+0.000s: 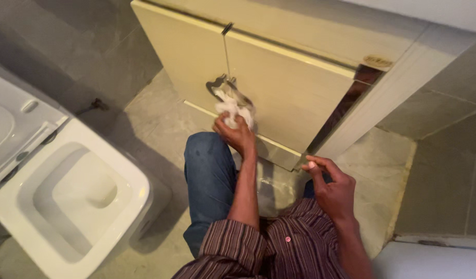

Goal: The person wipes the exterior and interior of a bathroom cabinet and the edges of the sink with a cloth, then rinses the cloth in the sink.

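White cloth (231, 108), bunched into a wad, is being pressed against the metal handle (220, 85) at the lower edge of the cream cabinet door (289, 88), just where the two doors are meeting. The left hand (237, 133) is gripping it, fingers clenched around the lower part of the wad so that the loose upper folds are lying over the handle; holding it bunched looks like a way of putting a thick pad on the metal. The arm is reaching straight forward over the person's raised knee in blue jeans (209, 175), which suggests a crouching stance close to the cabinet. The right hand (332, 187) is hovering well apart from the cloth, near the cabinet's lower corner, holding nothing, with its fingers loosely curled and released. To the left, a white toilet (67, 206) with its lid up is standing on the grey tiled floor (145, 113), near the person's knee.
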